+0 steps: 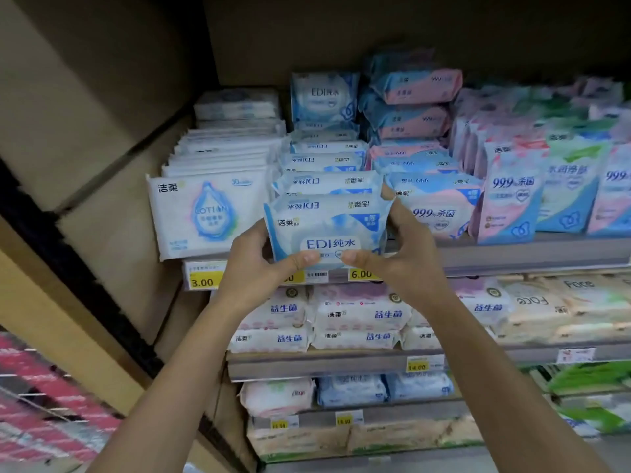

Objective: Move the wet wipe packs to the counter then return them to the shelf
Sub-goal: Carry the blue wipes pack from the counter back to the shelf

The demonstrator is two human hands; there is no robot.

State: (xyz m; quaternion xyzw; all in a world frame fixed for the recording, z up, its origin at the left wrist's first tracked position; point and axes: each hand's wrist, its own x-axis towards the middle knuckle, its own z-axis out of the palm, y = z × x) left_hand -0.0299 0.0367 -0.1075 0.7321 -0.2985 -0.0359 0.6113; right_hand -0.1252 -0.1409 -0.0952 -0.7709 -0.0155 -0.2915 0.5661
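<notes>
At the front lip of the shelf [512, 259], between the two hands, sits one blue wet wipe pack [327, 230] marked EDI. It faces outward, and its lower edge overlaps the price rail. The left hand [252, 264] grips its left side and the right hand [406, 257] its right. Both thumbs lie across the lower front, and one right finger hooks the top right corner.

Just left of the left hand, the front white Lotion pack [208, 216] stands close against the held pack's edge. Just right of the right hand, the front pink-and-blue 999 pack [440, 209] does the same, so the slot has neighbours tight on both sides. Beyond the fingers there is open air above the row, up to the dark underside of the next level. Far left of the left arm runs a tan side panel [102, 172].

Behind the held pack, three more EDI tops [327, 181] read clearly one after another. Further ones are blurred, and one pack stands upright at the back [324, 97]. Under the hands two yellow price tags are readable, 3.00 [203, 280] and 6.00 [362, 274]. A third is half hidden by the left hand. Below the wrists, three lower shelf levels hold more packs [358, 315].
</notes>
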